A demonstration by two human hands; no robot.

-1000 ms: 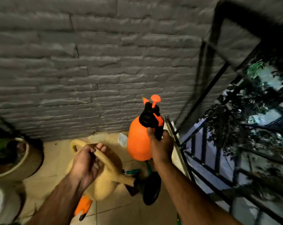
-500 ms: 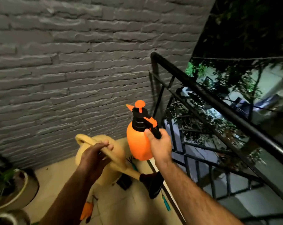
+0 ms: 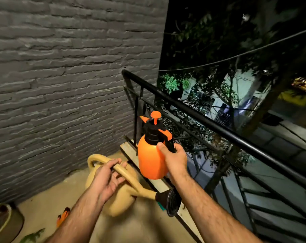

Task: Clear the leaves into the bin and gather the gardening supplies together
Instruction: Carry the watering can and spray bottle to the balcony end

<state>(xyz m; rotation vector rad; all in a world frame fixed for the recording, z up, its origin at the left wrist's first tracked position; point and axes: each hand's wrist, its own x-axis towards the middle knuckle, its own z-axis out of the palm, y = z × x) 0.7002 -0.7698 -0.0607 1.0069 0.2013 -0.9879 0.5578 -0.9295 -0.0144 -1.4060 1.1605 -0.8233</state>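
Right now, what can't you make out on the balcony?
Head view only:
- Orange tool on the floor: half hidden by the left forearm.
- Teal tool: mostly behind the watering can's rose.
- Pot: cut off by the left edge.
- Bin, leaves: not in frame.

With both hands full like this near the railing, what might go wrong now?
1. The right hand holds the orange sprayer close to the open black railing; a slip might send it over the edge.
2. The left hand grips the yellow watering can with its black rose tilted downward, so any water inside may spill.
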